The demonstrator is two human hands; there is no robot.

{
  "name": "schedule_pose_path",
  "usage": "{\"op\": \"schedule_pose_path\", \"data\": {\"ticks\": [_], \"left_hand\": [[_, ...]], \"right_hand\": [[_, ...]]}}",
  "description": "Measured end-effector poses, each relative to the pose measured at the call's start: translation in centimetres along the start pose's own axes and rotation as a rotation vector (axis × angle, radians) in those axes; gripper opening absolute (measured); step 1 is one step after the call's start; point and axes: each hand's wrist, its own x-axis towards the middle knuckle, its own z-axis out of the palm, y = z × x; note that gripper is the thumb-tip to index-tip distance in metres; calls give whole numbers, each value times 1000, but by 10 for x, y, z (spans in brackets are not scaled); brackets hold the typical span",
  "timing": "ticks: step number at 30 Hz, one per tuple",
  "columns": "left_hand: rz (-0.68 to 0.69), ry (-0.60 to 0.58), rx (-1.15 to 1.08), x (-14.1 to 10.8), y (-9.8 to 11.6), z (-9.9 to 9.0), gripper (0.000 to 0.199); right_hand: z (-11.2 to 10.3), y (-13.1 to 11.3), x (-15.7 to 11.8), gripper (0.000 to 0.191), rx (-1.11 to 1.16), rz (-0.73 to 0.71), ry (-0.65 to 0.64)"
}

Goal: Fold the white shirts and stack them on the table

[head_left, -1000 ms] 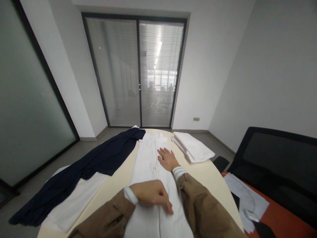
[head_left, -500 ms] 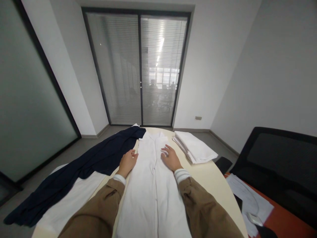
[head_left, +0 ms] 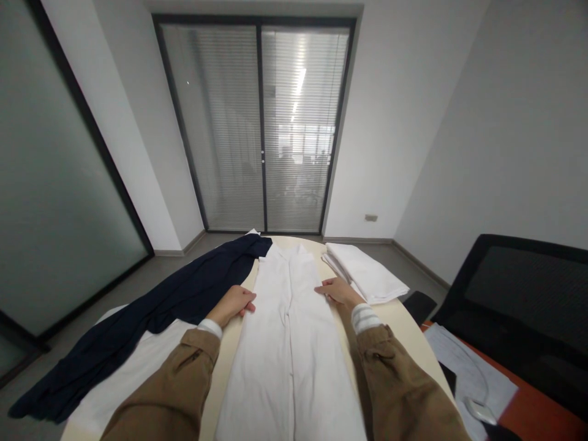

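Observation:
A white button-front shirt (head_left: 285,343) lies lengthwise on the table in front of me, its collar at the far end and its sides folded into a long strip. My left hand (head_left: 235,302) pinches the shirt's left edge below the collar. On the opposite edge, the thumb and fingers of my right hand (head_left: 339,291) are closed on the cloth at about the same height. The shirt's near end runs out of view at the bottom.
The pale round table (head_left: 416,343) carries a folded white cloth (head_left: 367,272) at right. Dark navy clothing (head_left: 184,288) and white fabric (head_left: 133,373) hang over its left side. An office chair (head_left: 519,318) and an orange surface with papers (head_left: 463,355) stand at right.
My right hand has moved right, from the shirt's front to its right edge, and closed there. My left hand has shifted slightly nearer along the left edge. The shirt's upper part looks flatter.

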Motion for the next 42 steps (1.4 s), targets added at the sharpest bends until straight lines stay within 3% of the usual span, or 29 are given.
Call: {"op": "schedule_pose_path", "data": {"ticks": [4,10,21,30,35,42], "left_hand": [[-45,-41,-122,-1,2,3,19],[-62,-74,-310,5,0,9,20],[101,-31,-603,-5,20,16,31],[283,-112,-774,-18,35,9,40],[282,-214,-891,-36,40,4,35],[202,-394,-1040,-62,23,-3,31]], "right_hand": [[3,-11,-7,35,111,118,-65],[14,-22,-13,42,364,114,-53],[24,-31,-12,32,328,-171,-40],[18,-46,-15,33,381,-421,-32],[16,-58,-34,34,367,-430,-52],[7,-62,-83,42,401,-352,-243]]}}
